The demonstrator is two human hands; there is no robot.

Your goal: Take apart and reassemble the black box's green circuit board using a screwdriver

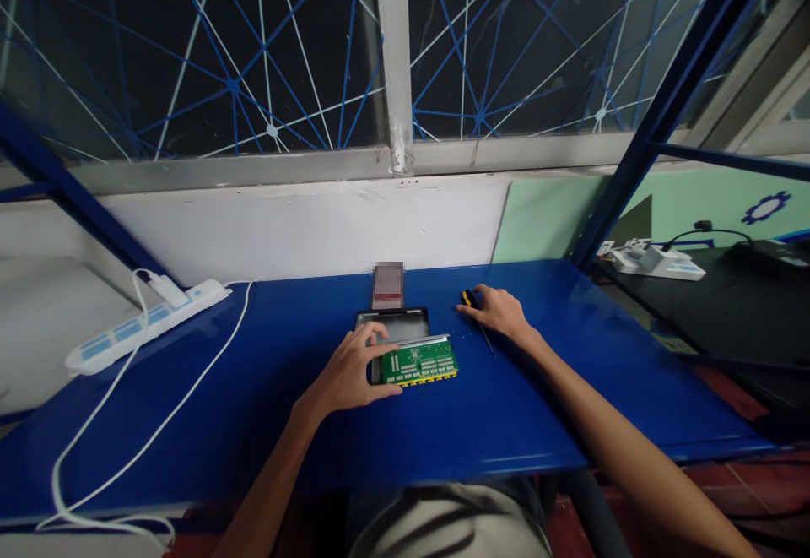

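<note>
My left hand (pixel 354 370) spans a green circuit board (pixel 421 360), with the thumb at its near edge and the fingers over its far edge. Yellow parts line the board's near side, and a metallic strip runs along the far side. Partly beneath and behind the board lies an open dark, shallow case (pixel 411 322); the board hides some of it. To the right, my right hand (pixel 499 311) has its thumb and fingers closed around the black and yellow handle of a screwdriver (pixel 468 298). Its thin shaft points toward me, its tip near the table surface.
Behind the case rests a blurred-out flat rectangular item (pixel 388 284). Tiny specks dot the blue table (pixel 284 423) between case and screwdriver. A white power strip (pixel 145 326) with looping cable (pixel 190 410) occupies the left side. Blue frame posts (pixel 626 170) flank the table, below a window.
</note>
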